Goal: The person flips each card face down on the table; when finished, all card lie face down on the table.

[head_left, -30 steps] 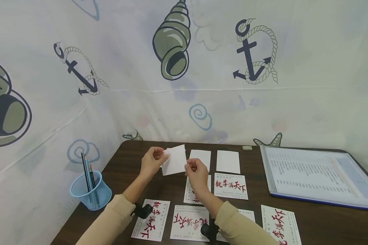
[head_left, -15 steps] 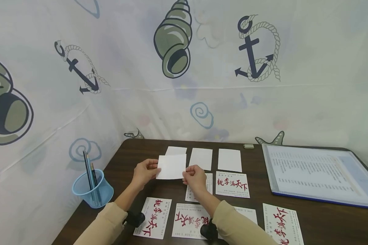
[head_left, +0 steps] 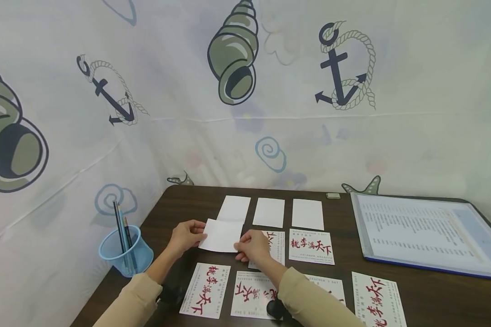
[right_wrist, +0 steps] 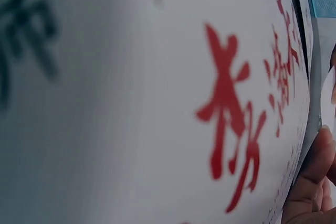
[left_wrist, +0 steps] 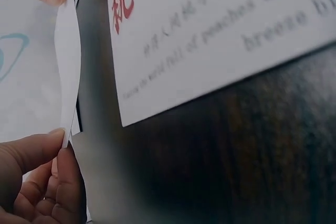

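Both hands are lowering a blank white card (head_left: 221,235) toward the desk (head_left: 180,200), into the gap beside the printed card (head_left: 270,247). The left hand (head_left: 186,236) pinches its left edge, the right hand (head_left: 251,246) its lower right corner. Judging by this, the next move calls for laying it flat, squared below the upper blank card (head_left: 234,209), then letting go.

Both arms wear long beige sleeves, left sleeve (head_left: 127,304) and right sleeve (head_left: 311,302), of soft, plain cloth that ends at the wrists. A small black device (head_left: 275,309) sits strapped under each wrist. The left hand (head_left: 186,236) and right hand (head_left: 251,245) are bare, without gloves.
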`<state>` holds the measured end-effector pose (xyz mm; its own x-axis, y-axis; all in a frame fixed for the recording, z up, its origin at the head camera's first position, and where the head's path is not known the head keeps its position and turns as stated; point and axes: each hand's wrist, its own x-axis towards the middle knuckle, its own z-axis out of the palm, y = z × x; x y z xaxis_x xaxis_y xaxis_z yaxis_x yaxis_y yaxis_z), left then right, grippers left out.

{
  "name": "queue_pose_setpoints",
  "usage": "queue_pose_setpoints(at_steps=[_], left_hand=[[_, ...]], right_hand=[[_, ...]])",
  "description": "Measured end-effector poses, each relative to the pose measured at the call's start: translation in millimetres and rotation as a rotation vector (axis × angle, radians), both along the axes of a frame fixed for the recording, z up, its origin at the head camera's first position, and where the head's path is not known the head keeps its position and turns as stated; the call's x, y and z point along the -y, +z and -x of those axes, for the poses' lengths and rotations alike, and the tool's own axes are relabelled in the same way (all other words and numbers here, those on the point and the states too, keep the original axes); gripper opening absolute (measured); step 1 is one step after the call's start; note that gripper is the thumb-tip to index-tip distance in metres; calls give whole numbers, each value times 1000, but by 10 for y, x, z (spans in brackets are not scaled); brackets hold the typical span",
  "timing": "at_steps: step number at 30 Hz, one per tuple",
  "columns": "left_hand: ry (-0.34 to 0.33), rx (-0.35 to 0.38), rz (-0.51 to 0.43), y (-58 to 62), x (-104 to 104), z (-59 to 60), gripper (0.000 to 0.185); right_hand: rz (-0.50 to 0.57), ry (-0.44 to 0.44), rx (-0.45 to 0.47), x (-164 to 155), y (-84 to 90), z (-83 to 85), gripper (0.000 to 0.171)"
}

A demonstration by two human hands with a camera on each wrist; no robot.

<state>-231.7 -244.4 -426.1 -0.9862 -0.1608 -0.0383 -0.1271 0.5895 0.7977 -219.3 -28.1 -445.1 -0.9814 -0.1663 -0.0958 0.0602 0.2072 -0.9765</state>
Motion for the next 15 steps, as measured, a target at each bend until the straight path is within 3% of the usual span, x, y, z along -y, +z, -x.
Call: queue_pose_setpoints(at_steps=[15], left_hand=[[-37, 10, 59, -57, -5, 1, 27]], right_hand=[[-141, 95, -35, -4, -24, 16, 14]])
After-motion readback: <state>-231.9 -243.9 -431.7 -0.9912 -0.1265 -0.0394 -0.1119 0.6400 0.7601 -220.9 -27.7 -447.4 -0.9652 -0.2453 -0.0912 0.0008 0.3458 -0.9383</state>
